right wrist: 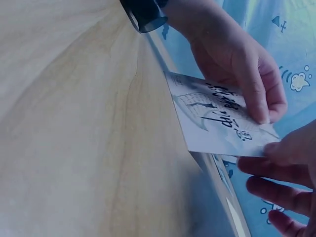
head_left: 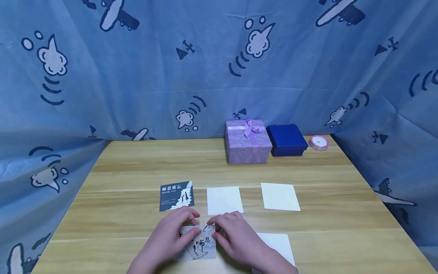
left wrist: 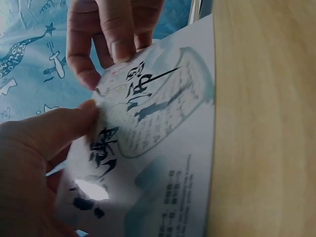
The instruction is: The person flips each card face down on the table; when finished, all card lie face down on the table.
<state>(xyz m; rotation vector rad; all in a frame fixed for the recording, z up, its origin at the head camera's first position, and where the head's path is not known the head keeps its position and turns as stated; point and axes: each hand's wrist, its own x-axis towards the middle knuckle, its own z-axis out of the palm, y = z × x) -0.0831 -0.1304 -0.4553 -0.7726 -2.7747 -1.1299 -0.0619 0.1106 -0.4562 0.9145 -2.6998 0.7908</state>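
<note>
A greyish-white printed card [head_left: 203, 251] with black brush characters and a small figure drawing lies between both hands at the front of the table. My left hand [head_left: 167, 236] pinches its upper left part, the thumb lying across the printed face. At the upper right corner, my right hand [head_left: 241, 239] pinches the card between thumb and fingers. The left wrist view shows glare on the face of the card [left wrist: 148, 118]. In the right wrist view the card [right wrist: 197, 118] appears tilted, its far side raised off the wood.
Beyond the hands lie a dark blue thank-you card [head_left: 172, 198] and two white cards [head_left: 224, 199] [head_left: 280, 196]. Another white card [head_left: 278, 243] is partly under the right forearm. At the back stand a purple box with a bow [head_left: 248, 146], a blue box [head_left: 287, 140] and a pink ribbon roll [head_left: 318, 142].
</note>
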